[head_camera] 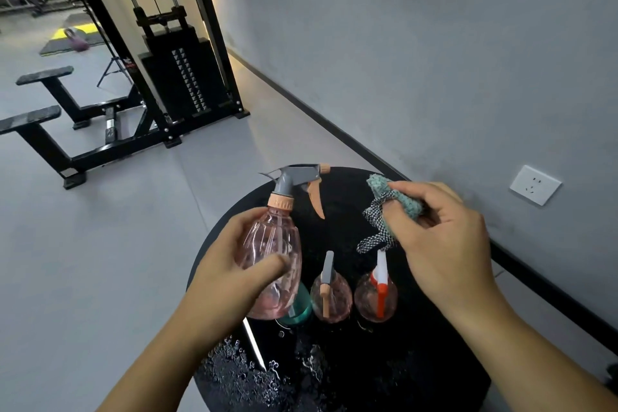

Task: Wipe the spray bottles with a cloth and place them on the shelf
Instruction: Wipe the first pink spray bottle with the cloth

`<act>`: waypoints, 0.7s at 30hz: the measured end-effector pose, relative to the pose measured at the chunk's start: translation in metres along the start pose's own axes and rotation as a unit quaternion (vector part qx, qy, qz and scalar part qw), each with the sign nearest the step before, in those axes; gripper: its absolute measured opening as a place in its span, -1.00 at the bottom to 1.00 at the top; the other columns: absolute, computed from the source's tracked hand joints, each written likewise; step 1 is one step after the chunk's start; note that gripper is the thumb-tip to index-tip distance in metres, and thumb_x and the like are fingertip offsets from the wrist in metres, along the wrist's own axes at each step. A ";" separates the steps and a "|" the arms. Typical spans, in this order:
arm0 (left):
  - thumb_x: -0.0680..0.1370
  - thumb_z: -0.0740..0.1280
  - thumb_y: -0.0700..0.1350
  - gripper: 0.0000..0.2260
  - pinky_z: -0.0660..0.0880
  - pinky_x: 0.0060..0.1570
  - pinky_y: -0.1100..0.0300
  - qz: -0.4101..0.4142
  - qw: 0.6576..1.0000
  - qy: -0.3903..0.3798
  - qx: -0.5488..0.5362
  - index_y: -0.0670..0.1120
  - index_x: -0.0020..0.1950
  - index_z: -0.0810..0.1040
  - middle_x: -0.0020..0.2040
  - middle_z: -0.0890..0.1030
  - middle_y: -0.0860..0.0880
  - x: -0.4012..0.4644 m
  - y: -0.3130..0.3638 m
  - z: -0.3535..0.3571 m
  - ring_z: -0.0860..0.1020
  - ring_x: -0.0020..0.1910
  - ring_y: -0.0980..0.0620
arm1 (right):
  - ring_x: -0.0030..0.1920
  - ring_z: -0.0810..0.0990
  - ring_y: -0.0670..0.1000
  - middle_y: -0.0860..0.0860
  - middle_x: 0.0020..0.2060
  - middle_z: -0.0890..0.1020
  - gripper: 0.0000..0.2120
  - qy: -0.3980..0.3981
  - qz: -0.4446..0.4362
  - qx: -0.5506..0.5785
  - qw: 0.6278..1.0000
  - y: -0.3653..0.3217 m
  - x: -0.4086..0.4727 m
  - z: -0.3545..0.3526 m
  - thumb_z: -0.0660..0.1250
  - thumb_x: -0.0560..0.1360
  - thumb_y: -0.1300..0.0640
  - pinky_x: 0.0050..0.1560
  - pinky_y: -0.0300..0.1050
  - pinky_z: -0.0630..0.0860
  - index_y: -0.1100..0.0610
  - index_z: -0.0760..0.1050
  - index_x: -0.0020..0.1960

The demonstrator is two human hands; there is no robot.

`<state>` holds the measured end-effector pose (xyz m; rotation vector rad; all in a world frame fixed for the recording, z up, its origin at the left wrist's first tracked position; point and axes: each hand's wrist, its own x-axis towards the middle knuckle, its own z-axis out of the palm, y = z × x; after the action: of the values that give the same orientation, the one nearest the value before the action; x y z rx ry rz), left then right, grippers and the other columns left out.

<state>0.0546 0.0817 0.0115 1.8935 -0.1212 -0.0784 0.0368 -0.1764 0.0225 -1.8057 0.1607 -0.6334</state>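
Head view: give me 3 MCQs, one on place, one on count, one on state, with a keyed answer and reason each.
1. Where is the cloth?
A. on the table
B. in the right hand
C. on the floor

2. How many spray bottles stand on the round black table, not counting the held one?
A. one
B. three
C. five

3. How is the held pink bottle?
A. lifted in the left hand
B. lying on the table
C. capless

Answers:
1 B: the right hand pinches the cloth.
2 B: teal bottle, pink bottle and red-trigger bottle stand on the table.
3 A: the left hand holds the pink spray bottle above the table, with its sprayer head on.
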 end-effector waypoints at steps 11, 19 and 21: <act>0.08 0.72 0.18 -0.24 0.69 0.00 -0.11 -0.070 0.997 0.004 -0.042 0.11 0.20 0.54 0.05 0.75 -0.03 0.002 0.003 0.007 0.77 -0.06 -0.10 | -0.06 0.69 -0.18 -0.16 -0.02 0.69 -0.81 -0.004 0.033 0.033 0.999 0.003 0.002 0.001 0.49 0.51 0.19 -0.15 -0.46 0.53 -0.09 0.70 0.00; 0.38 0.59 0.02 -0.63 0.70 -0.15 -0.03 -0.093 0.986 0.045 -0.135 0.04 0.17 0.69 0.03 0.77 -0.10 0.001 0.012 0.005 0.77 -0.06 -0.16 | -0.09 0.69 -0.18 -0.16 -0.04 0.70 -0.76 0.002 0.037 0.039 0.999 0.001 0.001 0.001 0.49 0.49 0.20 -0.19 -0.48 0.49 -0.17 0.68 -0.07; 0.53 0.46 0.00 -0.81 0.70 -0.11 -0.05 -0.105 0.984 0.047 -0.135 0.09 0.14 0.71 0.03 0.77 -0.08 0.002 0.013 0.007 0.77 -0.03 -0.14 | -0.09 0.69 -0.19 -0.16 -0.03 0.70 -0.77 -0.004 0.037 0.041 0.998 0.001 0.001 0.001 0.49 0.49 0.20 -0.19 -0.49 0.49 -0.15 0.69 -0.05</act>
<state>0.0548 0.0711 0.0220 1.6302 0.1475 -0.1404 0.0383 -0.1764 0.0216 -1.7154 0.1930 -0.5716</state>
